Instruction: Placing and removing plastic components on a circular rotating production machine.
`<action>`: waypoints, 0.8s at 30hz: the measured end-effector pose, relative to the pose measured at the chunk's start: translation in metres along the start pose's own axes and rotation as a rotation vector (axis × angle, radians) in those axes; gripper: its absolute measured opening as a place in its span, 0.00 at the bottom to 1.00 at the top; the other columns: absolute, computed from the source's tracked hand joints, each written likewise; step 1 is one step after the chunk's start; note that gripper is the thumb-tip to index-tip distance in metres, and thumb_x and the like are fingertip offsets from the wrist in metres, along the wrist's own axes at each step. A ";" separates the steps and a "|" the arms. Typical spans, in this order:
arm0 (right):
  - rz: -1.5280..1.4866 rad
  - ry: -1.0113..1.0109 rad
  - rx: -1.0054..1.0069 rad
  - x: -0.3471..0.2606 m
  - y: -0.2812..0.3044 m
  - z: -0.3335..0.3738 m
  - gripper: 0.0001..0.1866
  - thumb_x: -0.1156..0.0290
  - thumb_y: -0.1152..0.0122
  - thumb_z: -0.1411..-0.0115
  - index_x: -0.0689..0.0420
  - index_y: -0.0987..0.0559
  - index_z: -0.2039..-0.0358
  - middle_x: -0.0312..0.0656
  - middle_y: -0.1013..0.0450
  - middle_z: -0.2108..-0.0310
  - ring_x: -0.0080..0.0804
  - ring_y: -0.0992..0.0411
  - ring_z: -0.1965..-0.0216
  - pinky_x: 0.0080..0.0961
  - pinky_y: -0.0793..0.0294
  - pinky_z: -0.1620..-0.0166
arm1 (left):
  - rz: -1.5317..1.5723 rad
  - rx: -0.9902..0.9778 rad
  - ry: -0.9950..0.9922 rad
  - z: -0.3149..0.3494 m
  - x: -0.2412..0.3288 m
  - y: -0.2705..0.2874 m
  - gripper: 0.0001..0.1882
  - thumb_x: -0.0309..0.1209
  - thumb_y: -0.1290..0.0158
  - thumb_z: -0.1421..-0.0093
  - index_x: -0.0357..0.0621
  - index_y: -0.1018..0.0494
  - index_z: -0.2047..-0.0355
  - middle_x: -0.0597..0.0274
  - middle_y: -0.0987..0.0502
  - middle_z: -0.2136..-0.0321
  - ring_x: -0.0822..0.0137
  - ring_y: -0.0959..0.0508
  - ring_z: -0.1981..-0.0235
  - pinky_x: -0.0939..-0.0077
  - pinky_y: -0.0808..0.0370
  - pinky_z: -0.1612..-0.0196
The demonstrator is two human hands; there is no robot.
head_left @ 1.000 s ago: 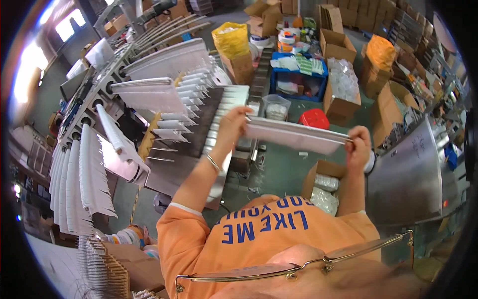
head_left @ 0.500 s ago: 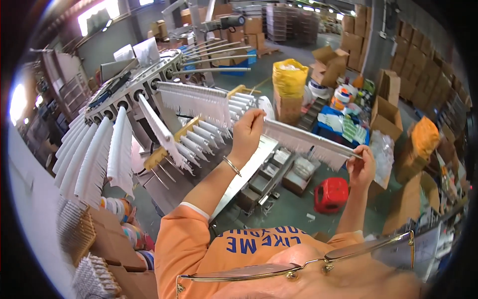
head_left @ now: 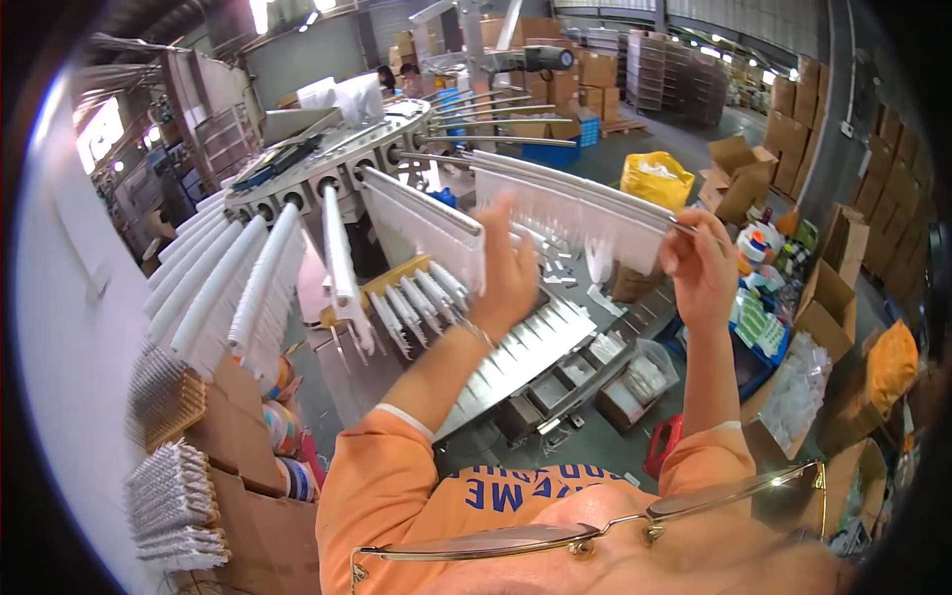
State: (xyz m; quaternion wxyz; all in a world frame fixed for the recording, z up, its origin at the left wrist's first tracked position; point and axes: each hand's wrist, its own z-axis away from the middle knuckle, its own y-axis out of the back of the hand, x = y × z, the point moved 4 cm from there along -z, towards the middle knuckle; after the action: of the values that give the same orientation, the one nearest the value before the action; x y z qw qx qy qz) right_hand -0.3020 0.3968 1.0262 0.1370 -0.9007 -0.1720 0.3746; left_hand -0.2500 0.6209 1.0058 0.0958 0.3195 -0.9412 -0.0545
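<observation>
Between finger and thumb, my right hand (head_left: 702,268) grips the near end of a thin rod hung with a dense row of white strips (head_left: 570,213); I cannot make out their kind. The rod's far end meets or overlaps the tip of a bare metal arm (head_left: 434,157) on a round rotary machine (head_left: 327,177). Below the rod, my left hand (head_left: 511,273) is raised with its fingers stretched upward, slightly blurred, apparently holding nothing. Beside it hangs another strip-covered arm (head_left: 421,218) of the machine. Several more loaded arms (head_left: 223,288) fan out at the left.
A metal worktable (head_left: 516,362) lies below my hands, with a yellow wooden rack (head_left: 397,276) of white pieces on it. Small bins (head_left: 577,372) line its edge. Cartons (head_left: 828,307), a yellow sack (head_left: 658,180) and a red container (head_left: 662,444) stand at the right. Boxes (head_left: 238,426) stand lower left.
The strip-hung rod has moved up and left to the machine's bare arm. My left hand has come off its far end and opened; my right hand still grips the near end. The view has shifted.
</observation>
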 end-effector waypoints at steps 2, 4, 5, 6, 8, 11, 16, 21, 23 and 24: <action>-0.003 -0.039 0.001 0.021 -0.020 -0.021 0.11 0.68 0.53 0.40 0.60 0.29 0.60 0.38 0.31 0.74 0.21 0.37 0.78 0.16 0.40 0.75 | 0.106 -0.119 -0.056 0.028 0.022 0.004 0.21 0.23 0.53 0.50 0.38 0.37 0.53 0.50 0.34 0.66 0.52 0.33 0.64 0.62 0.36 0.58; 0.065 -0.080 0.013 0.046 -0.043 -0.037 0.11 0.68 0.52 0.40 0.59 0.28 0.60 0.37 0.31 0.76 0.19 0.37 0.79 0.15 0.40 0.76 | 0.168 -0.249 -0.067 0.052 0.030 0.020 0.19 0.23 0.51 0.52 0.40 0.33 0.57 0.52 0.33 0.67 0.53 0.33 0.66 0.64 0.36 0.61; 0.060 -0.040 0.010 0.061 -0.051 -0.042 0.10 0.69 0.50 0.41 0.59 0.26 0.62 0.35 0.30 0.76 0.17 0.38 0.81 0.12 0.41 0.77 | 0.175 -0.293 -0.074 0.060 0.036 0.034 0.19 0.22 0.51 0.53 0.40 0.32 0.58 0.52 0.33 0.68 0.53 0.32 0.67 0.64 0.35 0.63; 0.139 0.015 0.048 0.069 -0.056 -0.045 0.09 0.69 0.49 0.41 0.59 0.25 0.64 0.35 0.30 0.77 0.16 0.39 0.81 0.12 0.42 0.77 | 0.181 -0.322 -0.071 0.066 0.037 0.052 0.18 0.22 0.50 0.54 0.41 0.31 0.59 0.53 0.33 0.68 0.54 0.32 0.68 0.65 0.35 0.64; 0.211 0.087 0.125 0.077 -0.058 -0.048 0.08 0.69 0.47 0.42 0.59 0.24 0.68 0.32 0.32 0.79 0.13 0.40 0.80 0.10 0.43 0.77 | 0.171 -0.362 -0.078 0.085 0.029 0.086 0.17 0.22 0.49 0.55 0.42 0.29 0.62 0.55 0.32 0.70 0.56 0.31 0.69 0.66 0.35 0.66; 0.168 0.155 0.237 0.082 -0.036 -0.048 0.10 0.66 0.49 0.41 0.58 0.25 0.72 0.30 0.36 0.83 0.14 0.42 0.81 0.10 0.45 0.78 | 0.173 -0.426 -0.107 0.112 0.017 0.128 0.13 0.20 0.48 0.57 0.42 0.27 0.68 0.59 0.31 0.75 0.58 0.30 0.74 0.68 0.34 0.70; 0.037 0.133 0.145 0.080 -0.062 -0.049 0.18 0.58 0.54 0.39 0.54 0.31 0.82 0.29 0.44 0.86 0.14 0.47 0.84 0.13 0.51 0.80 | 0.124 -0.455 0.147 0.152 -0.025 0.193 0.08 0.22 0.49 0.55 0.42 0.27 0.72 0.57 0.31 0.79 0.56 0.30 0.78 0.66 0.35 0.75; 0.299 0.207 0.186 0.087 -0.068 -0.052 0.17 0.60 0.54 0.39 0.53 0.32 0.82 0.28 0.44 0.87 0.14 0.48 0.85 0.14 0.51 0.80 | 0.105 -0.540 0.479 0.180 -0.054 0.215 0.06 0.24 0.50 0.52 0.41 0.27 0.72 0.55 0.30 0.78 0.53 0.29 0.76 0.65 0.32 0.73; 0.297 0.167 0.206 0.091 -0.061 -0.054 0.16 0.61 0.54 0.39 0.53 0.32 0.82 0.28 0.44 0.87 0.15 0.48 0.85 0.14 0.51 0.80 | 0.127 -0.561 0.535 0.188 -0.065 0.211 0.05 0.24 0.51 0.51 0.40 0.27 0.73 0.55 0.30 0.78 0.53 0.28 0.75 0.66 0.32 0.72; 0.366 0.268 0.184 0.088 -0.062 -0.053 0.18 0.60 0.55 0.38 0.53 0.33 0.84 0.28 0.44 0.87 0.14 0.49 0.85 0.13 0.52 0.81 | 0.135 -0.543 0.523 0.193 -0.071 0.209 0.05 0.24 0.51 0.51 0.40 0.27 0.73 0.54 0.30 0.78 0.52 0.28 0.75 0.66 0.32 0.71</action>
State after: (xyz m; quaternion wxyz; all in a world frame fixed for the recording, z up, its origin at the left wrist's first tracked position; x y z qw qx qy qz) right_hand -0.2181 0.4829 1.0306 0.1699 -0.9423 0.0484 0.2845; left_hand -0.3602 0.8374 0.8414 0.4170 0.2229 -0.8553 -0.2120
